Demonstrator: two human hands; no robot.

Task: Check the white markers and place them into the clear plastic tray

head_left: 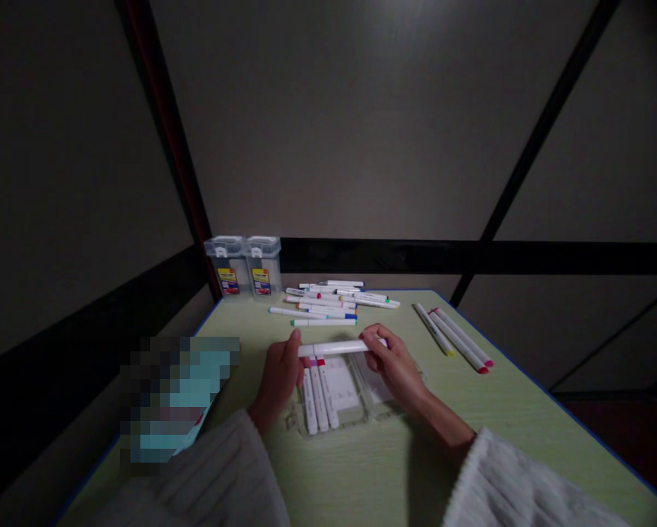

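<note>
A white marker (333, 348) is held level between my two hands, above a clear plastic case (355, 419) lying open on the table. My left hand (282, 372) pinches the marker's left end. Around its right end, where a bit of purple shows, the fingers of my right hand (395, 366) are closed. Three white markers (322, 399) lie side by side in the left half of the case, with purple and red at their far ends. White paper (341, 384) shows inside the case, and my right hand covers part of its right half.
Behind the case lies a loose pile of white markers (328, 301) with coloured ends. Three more markers (454, 338) lie at the right. Two clear lidded boxes (246, 272) stand at the back left corner; a blurred-out turquoise item (189, 402) is at the left edge.
</note>
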